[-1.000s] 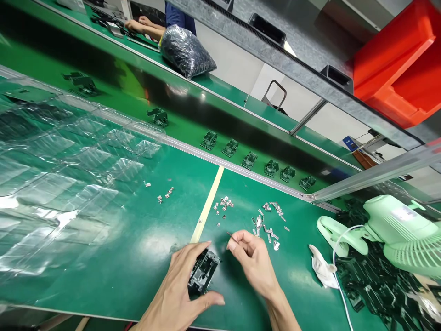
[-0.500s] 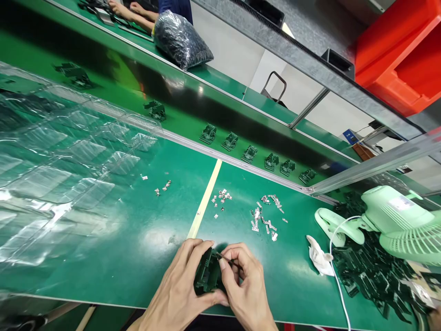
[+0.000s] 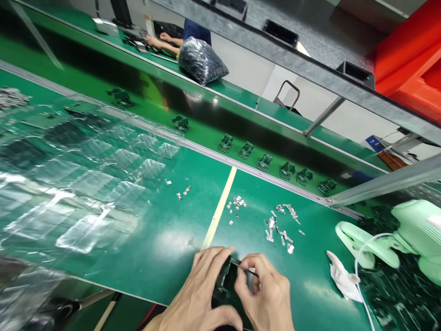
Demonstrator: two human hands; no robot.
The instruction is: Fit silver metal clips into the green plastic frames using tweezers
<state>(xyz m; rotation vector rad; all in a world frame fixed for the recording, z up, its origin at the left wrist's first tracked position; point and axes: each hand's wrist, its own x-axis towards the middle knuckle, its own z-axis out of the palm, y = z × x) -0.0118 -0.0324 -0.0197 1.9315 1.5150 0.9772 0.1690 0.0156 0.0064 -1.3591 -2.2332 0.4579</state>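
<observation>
My left hand [image 3: 203,292] is wrapped round a dark green plastic part [image 3: 225,280] near the front edge of the green table. Pinched between the fingers of my right hand [image 3: 267,287] is a thin dark rod [image 3: 246,268], its tip at the upper edge of the part. Beyond my hands lie small metal pieces [image 3: 237,202] beside a yellow tape strip [image 3: 220,207], and longer metal strips [image 3: 272,223] farther right. The inside of the held part is dark and blurred.
Clear plastic trays [image 3: 86,179] cover the left side. Several dark green parts [image 3: 265,162] stand in a row behind the metal rail. At right are a pale green fan [image 3: 420,234], its white cable, a white cloth [image 3: 342,278] and a dark pile [image 3: 396,294]. Another person's hands [image 3: 155,41] show far back.
The view has shifted, so the scene sits farther right and slightly lower. Both hands still hold the part and the rod; the rod now lies in plainer view.
</observation>
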